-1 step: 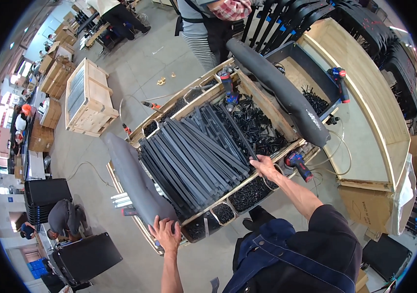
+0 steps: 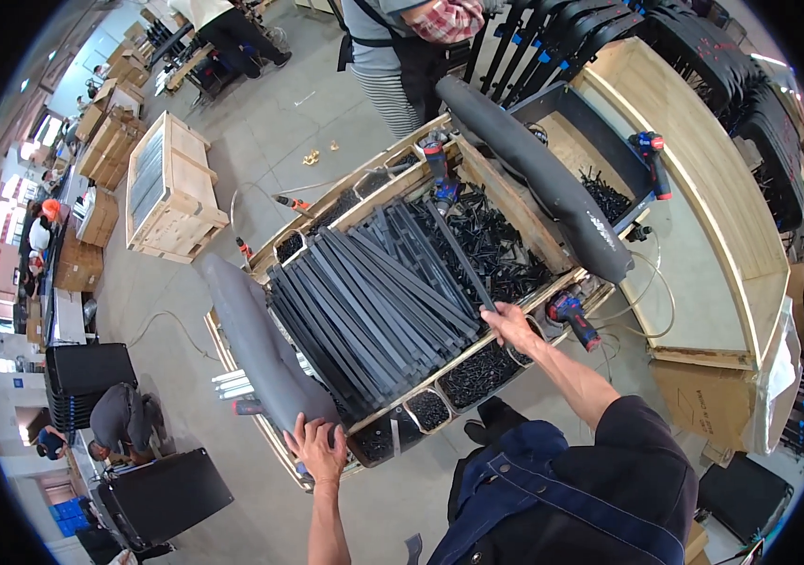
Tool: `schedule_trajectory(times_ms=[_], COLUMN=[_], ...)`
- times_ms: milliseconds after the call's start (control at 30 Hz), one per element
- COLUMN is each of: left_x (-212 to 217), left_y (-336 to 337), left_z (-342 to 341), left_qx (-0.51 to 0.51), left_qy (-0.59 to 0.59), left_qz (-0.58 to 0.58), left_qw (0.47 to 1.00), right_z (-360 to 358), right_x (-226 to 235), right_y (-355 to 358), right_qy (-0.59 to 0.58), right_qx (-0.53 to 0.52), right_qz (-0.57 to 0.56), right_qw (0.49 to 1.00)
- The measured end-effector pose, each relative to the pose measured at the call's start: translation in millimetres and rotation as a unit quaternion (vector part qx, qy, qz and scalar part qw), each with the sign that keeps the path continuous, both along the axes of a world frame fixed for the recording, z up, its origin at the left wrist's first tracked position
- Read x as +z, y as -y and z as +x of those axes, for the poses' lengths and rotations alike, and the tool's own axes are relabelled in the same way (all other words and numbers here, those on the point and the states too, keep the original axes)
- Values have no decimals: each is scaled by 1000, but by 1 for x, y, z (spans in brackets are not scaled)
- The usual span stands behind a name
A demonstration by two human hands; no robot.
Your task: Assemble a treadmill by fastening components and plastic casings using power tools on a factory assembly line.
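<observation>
- The fingers of the right hand pinch the near end of one thin black bar
- That bar looks stiff and light, and I think it won't break easily; its smooth sides may slip a little
- The end is a fine place to hold it, but the middle should keep it from tipping
- The bar sits above the wooden box, between a big pile of bars and a heap of small black bits; I can't tell if its far end, close to a drill, touches anything
- The fingers of the left hand are spread over the near end of a gray roll, which looks soft and squashy
- Pale writing shows on the other gray roll, too small to read well
- Farther off to the right, the brown cardboard box has dark printed marks on its side
</observation>
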State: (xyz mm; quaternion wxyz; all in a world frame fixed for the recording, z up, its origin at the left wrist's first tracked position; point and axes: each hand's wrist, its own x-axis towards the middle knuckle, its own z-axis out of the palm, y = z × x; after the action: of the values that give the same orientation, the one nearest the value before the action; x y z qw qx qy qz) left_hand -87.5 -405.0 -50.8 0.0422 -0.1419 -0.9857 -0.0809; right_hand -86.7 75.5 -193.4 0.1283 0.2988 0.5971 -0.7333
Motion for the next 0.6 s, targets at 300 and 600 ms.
schedule_trajectory(times_ms=[300, 600], left_x=[3, 52], left_y=[-40, -183], left_z=[8, -9], left_qx=[49, 18], left_qy=[-13, 367], left_qz=[122, 766], left_qw=[991, 528], right_z=[159, 288], right_x=[149, 228], right_y=[22, 21], right_qy=[-23, 27], right_qx=[48, 180], right_qz=[-35, -7], right_qw=[998, 983])
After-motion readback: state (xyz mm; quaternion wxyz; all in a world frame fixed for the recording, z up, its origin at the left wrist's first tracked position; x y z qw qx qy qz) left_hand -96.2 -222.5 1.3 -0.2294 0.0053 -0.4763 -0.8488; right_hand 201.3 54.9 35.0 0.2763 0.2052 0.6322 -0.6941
